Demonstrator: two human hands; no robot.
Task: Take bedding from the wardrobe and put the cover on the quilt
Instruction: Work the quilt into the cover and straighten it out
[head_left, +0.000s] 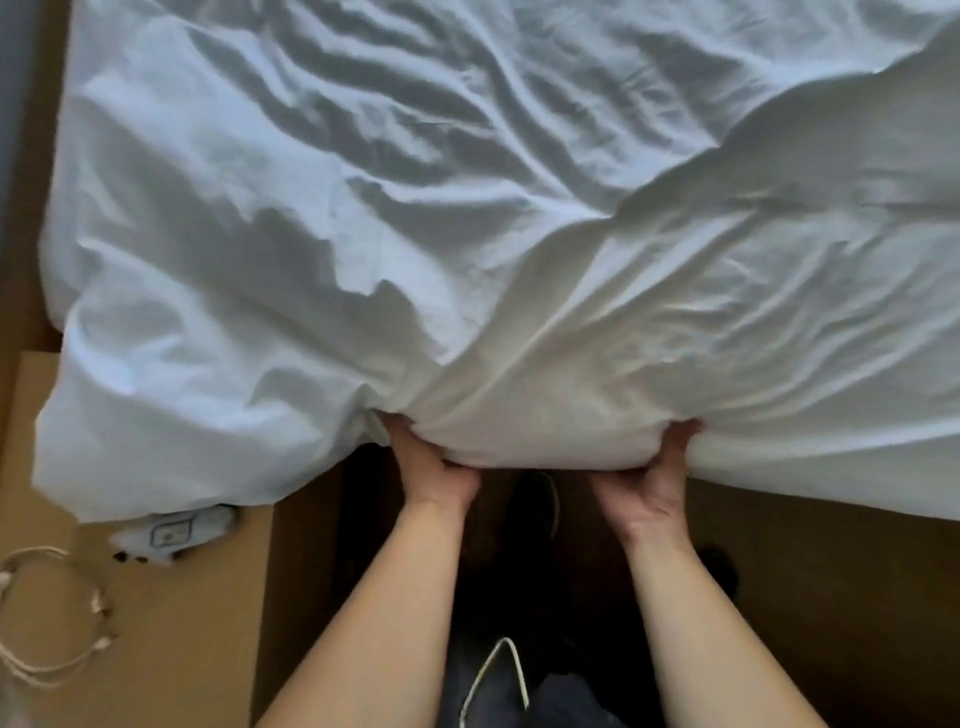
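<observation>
1. A person's left hand (434, 467) and right hand (652, 480) each clutch the near edge of the white bedding (545, 441); the fingers are buried in the cloth, and a thick roll bulges between the two hands.
2. The bedding lies spread and creased across most of the view, its near edge hanging toward the person; a paler fold runs from the hands up to the right; where cover ends and quilt begins cannot be told.
3. The step in hand looks like working the cover along the quilt; it would go best with both layers pinched together at the edge, then lifted and shaken away from the body; a hold on the outer cloth alone would let the filling bunch.
4. At left, a wooden table (156, 623) carries a coiled cable (52, 613) and a small white device (176, 532), partly under the hanging corner; the cloth could snag them.
</observation>
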